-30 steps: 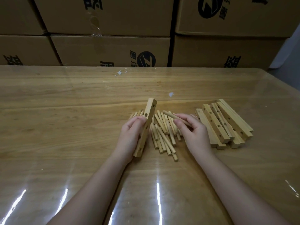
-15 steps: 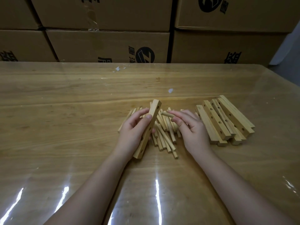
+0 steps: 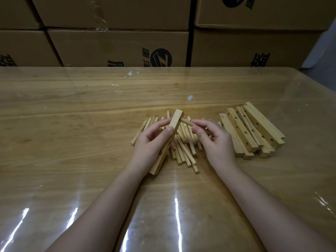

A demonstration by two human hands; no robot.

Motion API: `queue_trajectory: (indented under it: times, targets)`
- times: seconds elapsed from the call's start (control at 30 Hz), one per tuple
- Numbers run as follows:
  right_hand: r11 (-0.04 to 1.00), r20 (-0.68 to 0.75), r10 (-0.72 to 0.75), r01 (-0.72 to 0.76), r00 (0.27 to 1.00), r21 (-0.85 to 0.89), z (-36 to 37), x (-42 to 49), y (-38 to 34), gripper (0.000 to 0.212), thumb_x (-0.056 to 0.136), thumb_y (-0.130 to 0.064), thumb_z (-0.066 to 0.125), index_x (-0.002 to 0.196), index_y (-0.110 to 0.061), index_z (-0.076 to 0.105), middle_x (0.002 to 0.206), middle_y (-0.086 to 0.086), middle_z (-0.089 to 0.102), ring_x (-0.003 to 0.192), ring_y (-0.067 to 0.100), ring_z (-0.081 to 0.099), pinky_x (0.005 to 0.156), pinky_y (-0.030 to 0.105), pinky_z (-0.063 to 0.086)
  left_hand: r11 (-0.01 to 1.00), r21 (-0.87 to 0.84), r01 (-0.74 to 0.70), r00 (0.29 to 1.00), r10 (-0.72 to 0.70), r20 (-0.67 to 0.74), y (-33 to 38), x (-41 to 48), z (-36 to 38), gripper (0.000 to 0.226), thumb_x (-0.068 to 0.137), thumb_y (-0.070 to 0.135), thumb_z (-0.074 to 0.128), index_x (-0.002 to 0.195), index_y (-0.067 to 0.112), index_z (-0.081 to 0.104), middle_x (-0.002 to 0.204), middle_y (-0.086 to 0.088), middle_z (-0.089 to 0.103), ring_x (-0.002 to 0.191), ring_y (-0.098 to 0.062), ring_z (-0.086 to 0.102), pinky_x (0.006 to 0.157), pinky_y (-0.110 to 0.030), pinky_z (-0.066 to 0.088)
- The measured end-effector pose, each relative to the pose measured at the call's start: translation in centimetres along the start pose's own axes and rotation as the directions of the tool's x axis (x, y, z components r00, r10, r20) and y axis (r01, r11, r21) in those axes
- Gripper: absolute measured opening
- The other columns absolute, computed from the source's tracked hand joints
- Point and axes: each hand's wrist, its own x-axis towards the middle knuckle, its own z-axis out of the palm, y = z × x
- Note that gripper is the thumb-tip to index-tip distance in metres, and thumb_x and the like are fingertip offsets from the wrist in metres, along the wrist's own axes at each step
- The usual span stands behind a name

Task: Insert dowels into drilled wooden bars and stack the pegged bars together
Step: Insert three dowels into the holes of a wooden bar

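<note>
A drilled bar is gripped by the left hand above the dowel pile; a dowel is pinched against its side by the right hand.

The counter is wood with visible grain, under a clear glossy plastic sheet that throws back streaks of light. The drilled bar is pale, bare, matt wood with smooth sawn faces, like the pile of drilled bars. The dowel and the loose dowels are matt, unfinished wood too. The boxes are matt brown cardboard, one with glossy clear tape.
</note>
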Motion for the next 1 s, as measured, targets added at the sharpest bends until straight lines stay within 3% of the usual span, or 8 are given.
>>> queue_trajectory:
  times: [0.17,0.3,0.47,0.63,0.77,1.0]
  targets:
    - [0.986,-0.030,-0.113,0.109,0.993,-0.126,-0.05,-0.04,-0.08,0.019,0.088,-0.022,0.060,0.104,-0.022,0.069,0.087,-0.016,0.062,0.085,0.006,0.060,0.083,0.054,0.044,0.998,0.052,-0.041,0.999,0.042,-0.019,-0.37,0.05,0.02,0.022,0.091,0.016,0.059,0.104,0.032,0.068,0.076,-0.016,0.060,0.063,-0.013,0.061,0.061,-0.031,0.050]
    - [0.972,-0.046,-0.131,0.120,0.990,-0.200,-0.08,-0.12,-0.01,0.018,0.088,-0.022,0.061,0.103,-0.023,0.069,0.088,-0.016,0.062,0.085,0.002,0.057,0.087,0.049,0.039,0.995,0.079,-0.065,0.998,0.066,-0.009,-0.39,-0.06,-0.01,0.025,0.091,0.018,0.060,0.100,0.039,0.069,0.077,-0.022,0.057,0.063,-0.015,0.060,0.061,-0.025,0.051]
    - [0.940,-0.052,-0.185,0.161,0.981,-0.301,-0.08,-0.16,0.02,0.017,0.088,-0.022,0.062,0.102,-0.020,0.070,0.088,-0.010,0.065,0.082,0.008,0.058,0.080,0.037,0.035,0.989,0.115,-0.094,0.995,0.095,-0.005,-0.37,-0.11,-0.16,0.021,0.088,0.028,0.063,0.099,0.045,0.070,0.079,-0.038,0.051,0.062,-0.018,0.058,0.061,-0.025,0.050]
    - [0.908,-0.053,-0.219,0.183,0.974,-0.376,0.20,-0.22,0.05,0.016,0.087,-0.022,0.063,0.101,-0.019,0.071,0.088,-0.009,0.066,0.082,0.008,0.058,0.075,0.027,0.028,0.977,0.188,-0.100,0.994,0.105,-0.019,-0.61,0.02,-0.09,0.024,0.081,0.038,0.064,0.103,0.047,0.069,0.074,-0.034,0.050,0.064,-0.037,0.053,0.066,-0.051,0.047]
    - [0.918,-0.058,-0.207,0.173,0.977,-0.356,0.16,-0.23,0.13,0.016,0.087,-0.022,0.063,0.101,-0.019,0.071,0.088,-0.010,0.065,0.083,0.007,0.057,0.077,0.030,0.031,0.976,0.186,-0.110,0.994,0.112,0.003,-0.75,0.12,-0.09,0.022,0.083,0.039,0.064,0.101,0.049,0.068,0.075,-0.033,0.055,0.060,-0.016,0.061,0.065,-0.038,0.049]
    - [0.923,-0.051,-0.189,0.160,0.981,-0.349,0.06,-0.23,0.04,0.017,0.088,-0.022,0.062,0.101,-0.017,0.071,0.088,-0.008,0.065,0.079,0.004,0.052,0.077,0.031,0.031,0.978,0.180,-0.102,0.995,0.104,-0.002,-0.67,0.01,-0.14,0.024,0.078,0.040,0.063,0.100,0.047,0.069,0.078,-0.038,0.051,0.063,-0.025,0.057,0.066,-0.040,0.049]
